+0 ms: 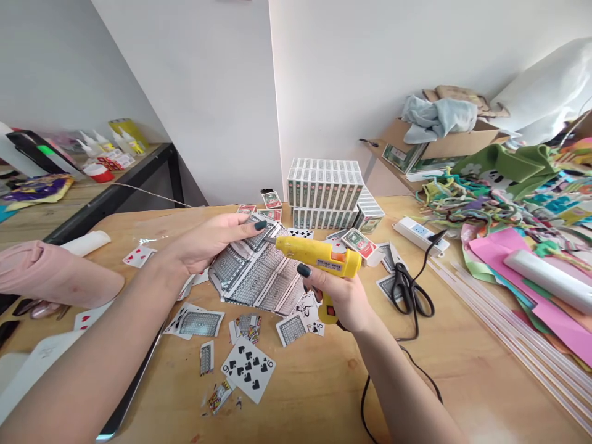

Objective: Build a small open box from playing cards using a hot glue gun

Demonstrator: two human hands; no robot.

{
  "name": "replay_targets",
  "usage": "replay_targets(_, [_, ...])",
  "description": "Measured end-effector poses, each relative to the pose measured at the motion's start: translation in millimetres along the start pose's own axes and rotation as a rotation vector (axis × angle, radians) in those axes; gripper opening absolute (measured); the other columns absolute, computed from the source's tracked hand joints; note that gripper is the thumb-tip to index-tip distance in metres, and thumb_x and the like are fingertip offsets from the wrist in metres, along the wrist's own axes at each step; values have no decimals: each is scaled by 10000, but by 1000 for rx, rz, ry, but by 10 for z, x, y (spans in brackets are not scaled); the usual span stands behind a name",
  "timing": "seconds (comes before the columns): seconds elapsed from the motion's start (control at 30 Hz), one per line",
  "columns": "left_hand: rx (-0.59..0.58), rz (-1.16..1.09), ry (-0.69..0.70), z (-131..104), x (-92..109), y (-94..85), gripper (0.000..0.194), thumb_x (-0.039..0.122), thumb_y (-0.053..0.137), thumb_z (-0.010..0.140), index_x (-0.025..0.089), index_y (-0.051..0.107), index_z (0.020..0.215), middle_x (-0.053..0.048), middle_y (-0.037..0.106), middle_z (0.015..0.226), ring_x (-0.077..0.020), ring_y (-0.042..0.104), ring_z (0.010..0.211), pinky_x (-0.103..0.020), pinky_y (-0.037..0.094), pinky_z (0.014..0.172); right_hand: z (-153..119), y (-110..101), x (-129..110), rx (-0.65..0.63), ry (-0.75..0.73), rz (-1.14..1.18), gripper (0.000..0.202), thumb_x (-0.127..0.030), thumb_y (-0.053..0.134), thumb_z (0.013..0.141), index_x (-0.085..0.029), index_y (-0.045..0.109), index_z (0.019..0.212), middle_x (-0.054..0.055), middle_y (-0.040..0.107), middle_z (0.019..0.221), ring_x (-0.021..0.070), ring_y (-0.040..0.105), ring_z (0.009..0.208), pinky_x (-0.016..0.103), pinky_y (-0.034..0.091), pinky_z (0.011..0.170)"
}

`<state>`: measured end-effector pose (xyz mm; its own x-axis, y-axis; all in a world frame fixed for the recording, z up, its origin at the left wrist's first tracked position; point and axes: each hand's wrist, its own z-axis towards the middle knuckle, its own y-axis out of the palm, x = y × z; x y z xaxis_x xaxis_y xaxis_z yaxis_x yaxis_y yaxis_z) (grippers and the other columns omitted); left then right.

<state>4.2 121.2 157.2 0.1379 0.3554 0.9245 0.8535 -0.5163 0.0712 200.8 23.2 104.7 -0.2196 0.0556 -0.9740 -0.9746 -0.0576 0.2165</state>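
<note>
My left hand [217, 237] pinches the upper left part of a sheet of joined playing cards [259, 277], their grey patterned backs facing up. Gripped in my right hand [340, 296] is a yellow hot glue gun [319, 254], its nozzle pointing left at the sheet's upper edge near my left thumb. Whether the nozzle touches the cards I cannot tell. Below the sheet lie loose cards, among them a nine of spades [248, 369], a face-down card [201, 322] and several cut card pieces [207, 357].
Stacked card boxes [325, 185] stand at the back, with an opened card box [359, 245] before them. Black scissors [409, 293], a power strip [420, 234], clear glue sticks [509, 333] and coloured sheets [522, 265] lie right. A pink roll [60, 274] is at left. The gun's cord [420, 364] trails across the table.
</note>
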Motion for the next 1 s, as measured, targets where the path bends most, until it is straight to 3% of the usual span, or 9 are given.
replay_targets(0.17, [6,13,16,27,12,1,404,310,722,787,160,658,1156,-132,711,1110,-240,698,931,-297,590,778,26,12,50,8,72,154,338,-424,705,738,-186,547,557,-41,494,506,86,466,449,216,414,424])
replay_targets(0.3, [23,30,24,35,44,28,373,317,691,811,161,664,1148,-128,715,1107,-235,701,909,-280,593,732,53,1,59,-89,185,297,310,-509,665,768,-213,612,841,-22,629,705,121,595,480,270,512,470])
replay_targets(0.4, [72,33,27,28,58,37,355,302,679,814,158,670,1139,-126,729,1065,-228,708,871,-267,594,698,65,-13,82,-119,241,251,445,-627,588,786,-270,577,1050,-31,657,750,127,590,409,259,466,383])
replay_targets(0.47, [88,24,33,27,53,21,334,293,683,808,158,680,1114,-122,735,1043,-224,709,867,-268,593,719,67,-19,88,-124,283,228,482,-666,553,783,-240,594,1006,-37,621,635,102,502,327,228,374,318])
replay_targets(0.57, [132,12,34,41,26,-51,245,279,677,806,147,708,1011,-119,745,984,-213,713,810,-263,595,701,64,-46,43,-107,337,340,373,-562,646,756,-201,604,841,-63,501,502,73,392,345,204,326,324])
replay_targets(0.73, [245,-62,11,87,-19,-218,158,265,651,824,148,732,891,-84,753,833,-162,694,640,-210,578,548,87,-205,-77,-20,242,484,234,-209,757,636,-180,628,829,-3,601,746,93,514,580,214,447,479])
replay_targets(0.87, [260,-138,-18,101,-30,-278,152,250,623,854,154,735,891,-71,754,828,-136,681,613,-186,567,521,135,-307,-74,53,151,495,308,-251,732,705,-231,616,989,26,643,981,144,610,713,299,541,610])
replay_targets(1.0, [283,-144,-19,108,-41,-300,140,260,640,846,155,729,870,-72,756,840,-131,677,616,-170,552,509,144,-318,-55,37,170,484,356,-331,718,748,-269,574,1067,17,649,1014,102,556,611,295,538,580])
